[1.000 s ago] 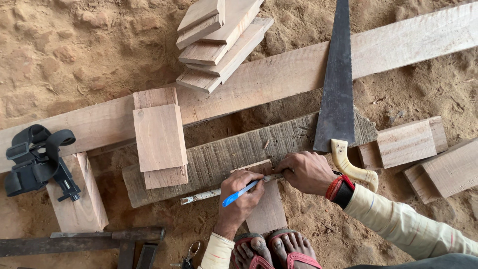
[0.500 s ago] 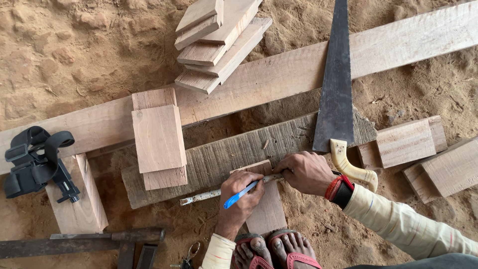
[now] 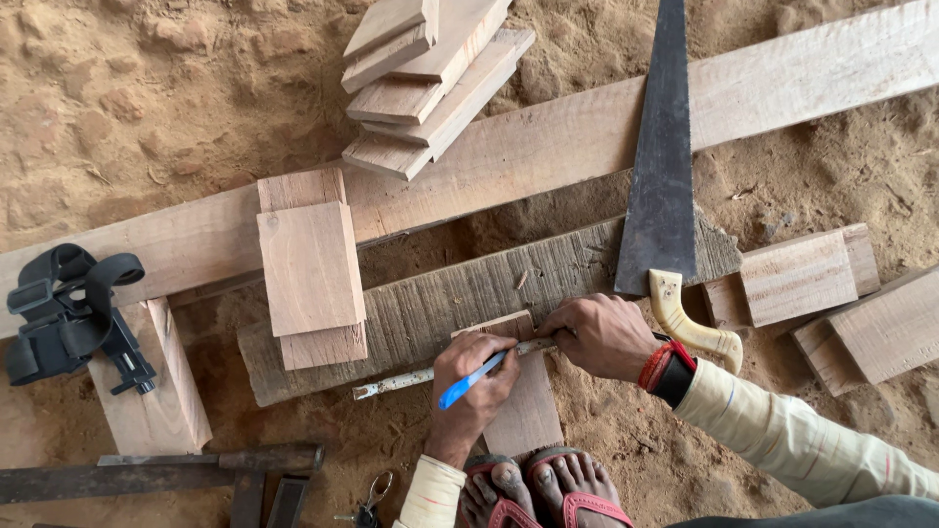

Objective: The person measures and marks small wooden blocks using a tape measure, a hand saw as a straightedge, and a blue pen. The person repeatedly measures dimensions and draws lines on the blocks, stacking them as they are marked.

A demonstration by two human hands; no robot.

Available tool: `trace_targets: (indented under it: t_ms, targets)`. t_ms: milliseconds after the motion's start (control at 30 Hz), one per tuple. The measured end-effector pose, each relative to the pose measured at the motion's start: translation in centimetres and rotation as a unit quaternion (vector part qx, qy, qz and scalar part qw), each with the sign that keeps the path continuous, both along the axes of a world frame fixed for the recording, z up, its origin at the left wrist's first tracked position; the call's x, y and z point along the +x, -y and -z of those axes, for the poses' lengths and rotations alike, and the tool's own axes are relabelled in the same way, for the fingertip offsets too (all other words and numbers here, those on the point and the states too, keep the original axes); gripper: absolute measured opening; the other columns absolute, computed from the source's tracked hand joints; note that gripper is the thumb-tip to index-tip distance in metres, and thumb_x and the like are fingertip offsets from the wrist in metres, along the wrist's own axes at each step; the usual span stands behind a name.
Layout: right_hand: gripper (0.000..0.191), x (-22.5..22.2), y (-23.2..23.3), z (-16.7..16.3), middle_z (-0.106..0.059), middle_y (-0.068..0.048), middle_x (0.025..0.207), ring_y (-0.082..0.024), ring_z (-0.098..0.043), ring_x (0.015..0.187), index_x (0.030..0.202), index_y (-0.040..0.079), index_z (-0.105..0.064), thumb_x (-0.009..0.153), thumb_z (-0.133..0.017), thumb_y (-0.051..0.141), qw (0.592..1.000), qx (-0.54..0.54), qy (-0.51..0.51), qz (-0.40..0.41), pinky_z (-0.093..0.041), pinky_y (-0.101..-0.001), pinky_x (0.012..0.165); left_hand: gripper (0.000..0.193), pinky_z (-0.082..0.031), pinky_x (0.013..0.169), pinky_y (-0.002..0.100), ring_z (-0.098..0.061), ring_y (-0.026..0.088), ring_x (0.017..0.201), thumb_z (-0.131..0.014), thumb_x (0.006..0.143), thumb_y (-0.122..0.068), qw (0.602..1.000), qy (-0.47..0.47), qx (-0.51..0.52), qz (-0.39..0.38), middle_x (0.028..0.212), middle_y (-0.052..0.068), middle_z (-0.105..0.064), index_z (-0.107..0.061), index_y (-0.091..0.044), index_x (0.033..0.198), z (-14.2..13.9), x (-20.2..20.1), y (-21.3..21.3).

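Lower centre of frame: left hand closed around a blue pen, its tip against a small wooden board lying on the sand. Right hand presses flat, fingers curled, on a metal ruler laid across that board's upper end. Board rests against a weathered grey plank. A handsaw lies across the plank, right of centre, pale handle near the right wrist. Stacked wood offcuts at top centre; a black strapped device at left edge
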State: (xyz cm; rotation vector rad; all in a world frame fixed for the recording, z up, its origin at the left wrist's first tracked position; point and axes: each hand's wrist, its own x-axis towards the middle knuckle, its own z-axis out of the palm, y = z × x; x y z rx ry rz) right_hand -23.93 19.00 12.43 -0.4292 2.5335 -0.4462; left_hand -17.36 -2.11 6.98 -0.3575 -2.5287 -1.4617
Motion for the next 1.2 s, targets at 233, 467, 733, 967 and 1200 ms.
trace_targets:
  t_ms: [233, 467, 733, 967, 1200]
  targets:
    - [0.026, 0.0, -0.1, 0.0, -0.079, 0.0, 0.095, -0.022, -0.074, 0.067, 0.097, 0.021, -0.083, 0.08, -0.065, 0.014, 0.999, -0.036, -0.019, -0.004, -0.057, -0.039, 0.055, 0.008, -0.066, 0.071, 0.033, -0.078, 0.022, 0.08, -0.079, 0.085, -0.004, 0.999, -0.034, 0.002, -0.017, 0.088, 0.012, -0.079, -0.076, -0.003, 0.093, 0.1, 0.1, -0.3]
    - [0.025, -0.1, 0.0, -0.3, -0.079, 0.0, 0.094, -0.022, -0.074, 0.067, 0.098, 0.023, -0.083, 0.083, -0.064, 0.016, 1.0, -0.017, -0.005, 0.002, -0.057, -0.0387, 0.057, 0.01, -0.065, 0.073, 0.034, -0.078, 0.022, 0.08, -0.079, 0.083, -0.003, 1.0, -0.016, 0.006, -0.013, 0.089, 0.012, -0.078, -0.075, -0.003, 0.093, -0.6, 0.0, -0.3]
    - [0.028, -0.1, -0.1, -0.1, -0.079, 0.001, 0.095, -0.021, -0.074, 0.068, 0.099, 0.023, -0.083, 0.082, -0.063, 0.014, 1.0, -0.022, -0.003, -0.001, -0.057, -0.038, 0.056, 0.01, -0.066, 0.07, 0.031, -0.078, 0.021, 0.08, -0.077, 0.086, -0.005, 0.999, -0.033, 0.02, -0.025, 0.09, 0.012, -0.078, -0.075, -0.003, 0.096, 0.7, 0.3, -0.4]
    - [0.027, -0.1, -0.3, 0.0, -0.079, 0.0, 0.095, -0.022, -0.075, 0.069, 0.102, 0.022, -0.082, 0.084, -0.062, 0.016, 1.0, -0.007, 0.01, 0.002, -0.058, -0.0391, 0.06, 0.01, -0.067, 0.062, 0.028, -0.078, 0.014, 0.071, -0.075, 0.087, -0.01, 0.991, 0.072, 0.102, -0.037, 0.087, 0.009, -0.08, -0.078, -0.006, 0.095, 0.9, 0.1, 0.3]
    - [0.026, 0.0, -0.3, -0.3, -0.079, -0.002, 0.091, -0.023, -0.074, 0.071, 0.101, 0.022, -0.083, 0.083, -0.066, 0.017, 1.0, -0.019, -0.011, 0.002, -0.057, -0.0401, 0.059, 0.013, -0.066, 0.064, 0.028, -0.078, 0.014, 0.073, -0.073, 0.088, -0.015, 0.985, 0.084, 0.145, -0.035, 0.087, 0.008, -0.08, -0.079, -0.006, 0.096, -0.6, -0.1, 0.5]
